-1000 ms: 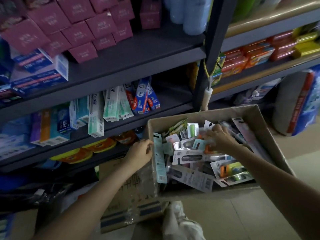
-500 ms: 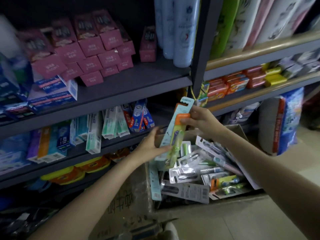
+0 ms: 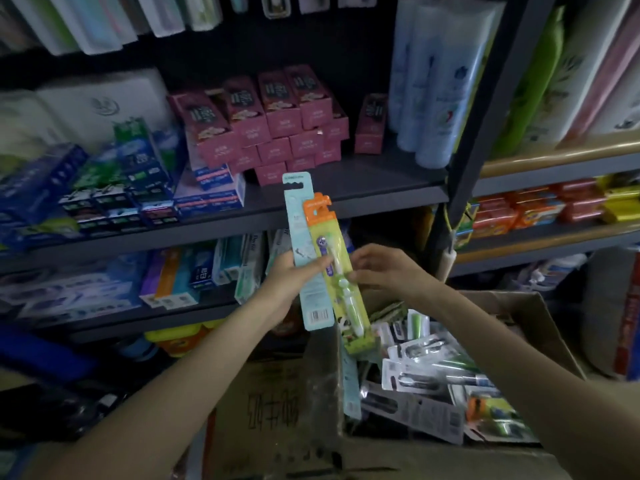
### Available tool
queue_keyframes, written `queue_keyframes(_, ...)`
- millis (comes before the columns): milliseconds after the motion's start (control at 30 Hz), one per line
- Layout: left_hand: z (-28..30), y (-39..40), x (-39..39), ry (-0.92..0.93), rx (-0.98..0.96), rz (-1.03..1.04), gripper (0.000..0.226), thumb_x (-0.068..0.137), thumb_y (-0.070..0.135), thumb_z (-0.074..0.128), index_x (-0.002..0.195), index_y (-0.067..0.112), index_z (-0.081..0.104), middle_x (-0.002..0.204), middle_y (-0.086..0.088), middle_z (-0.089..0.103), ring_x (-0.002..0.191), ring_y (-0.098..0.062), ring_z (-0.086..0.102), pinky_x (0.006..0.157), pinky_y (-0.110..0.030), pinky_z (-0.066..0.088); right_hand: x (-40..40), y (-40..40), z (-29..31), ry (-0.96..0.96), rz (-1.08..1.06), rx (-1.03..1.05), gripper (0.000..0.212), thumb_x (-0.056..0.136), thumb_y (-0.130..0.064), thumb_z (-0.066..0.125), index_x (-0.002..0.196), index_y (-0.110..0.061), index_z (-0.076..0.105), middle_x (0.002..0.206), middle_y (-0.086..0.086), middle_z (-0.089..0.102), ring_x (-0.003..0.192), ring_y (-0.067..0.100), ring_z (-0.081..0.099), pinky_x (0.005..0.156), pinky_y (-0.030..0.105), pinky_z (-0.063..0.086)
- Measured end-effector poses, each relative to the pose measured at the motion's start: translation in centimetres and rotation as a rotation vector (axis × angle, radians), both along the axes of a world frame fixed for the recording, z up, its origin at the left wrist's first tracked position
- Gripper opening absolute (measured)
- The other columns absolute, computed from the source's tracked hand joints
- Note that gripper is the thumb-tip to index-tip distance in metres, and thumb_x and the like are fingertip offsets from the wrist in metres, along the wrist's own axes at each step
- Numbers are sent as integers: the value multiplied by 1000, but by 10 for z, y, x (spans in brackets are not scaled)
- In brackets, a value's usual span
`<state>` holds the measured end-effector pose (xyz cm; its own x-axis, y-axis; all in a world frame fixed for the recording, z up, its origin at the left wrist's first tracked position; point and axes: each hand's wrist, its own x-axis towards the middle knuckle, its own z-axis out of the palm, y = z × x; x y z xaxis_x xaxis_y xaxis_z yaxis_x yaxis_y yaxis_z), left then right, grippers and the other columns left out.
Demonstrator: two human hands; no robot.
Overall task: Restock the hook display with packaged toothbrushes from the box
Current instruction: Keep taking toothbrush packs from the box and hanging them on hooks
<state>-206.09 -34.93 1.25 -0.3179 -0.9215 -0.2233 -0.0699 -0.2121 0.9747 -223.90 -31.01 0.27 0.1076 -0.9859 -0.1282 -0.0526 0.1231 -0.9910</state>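
1. A dark metal shelving unit [image 3: 346,192] fills the view, stocked with pink cartons [image 3: 277,119], blue and white toothpaste boxes [image 3: 207,199] and tall pale bottles [image 3: 436,81]. The view has tilted upward in the last second, so the top edge now shows a row of hanging blister packs [image 3: 166,15]; this looks like the hook display to be filled.

2. A large open brown cardboard box [image 3: 519,306] sits low on the right, with a loose jumble of packaged toothbrushes [image 3: 426,368] inside. A second ago both hands were down at this box.

3. Two packs have since been lifted out and are held up in front of the middle shelf: a long pale teal carded pack [image 3: 301,244] behind, and an orange-topped, lime-green child's toothbrush pack [image 3: 337,268] overlapping its front. Both stand roughly upright, hang holes at the top.

4. The left hand [image 3: 294,282] grips both packs, thumb across their fronts and fingers curled behind.

5. The right hand [image 3: 384,268] has let go of the orange top it pinched half a second ago; its fingers now rest loosely curved, tips touching the green pack's right edge, seemingly steadying it.

6. Judged from this, picking is done and hanging comes next: the packs need raising to the hooks above.
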Motion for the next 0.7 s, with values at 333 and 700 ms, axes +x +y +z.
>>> queue_keyframes(333, 68, -16, 92, -49, -189, 50, 33, 93, 0, 44, 118, 20, 51, 109, -1, 62, 92, -14, 60, 72, -23, 51, 116, -40, 56, 124, -19, -203, 21, 77, -5, 73, 75, -14, 55, 80, 7, 63, 65, 9, 58, 61, 23, 50)
queue_keyframes(700, 176, -29, 332, -185, -674, 408, 22, 92, -2, 48, 107, 12, 55, 87, 4, 61, 71, -4, 55, 58, -7, 43, 351, -86, 174, -89, 195, -369, 12, 88, 0, 57, 81, -10, 54, 76, 5, 67, 60, 11, 65, 59, 25, 56)
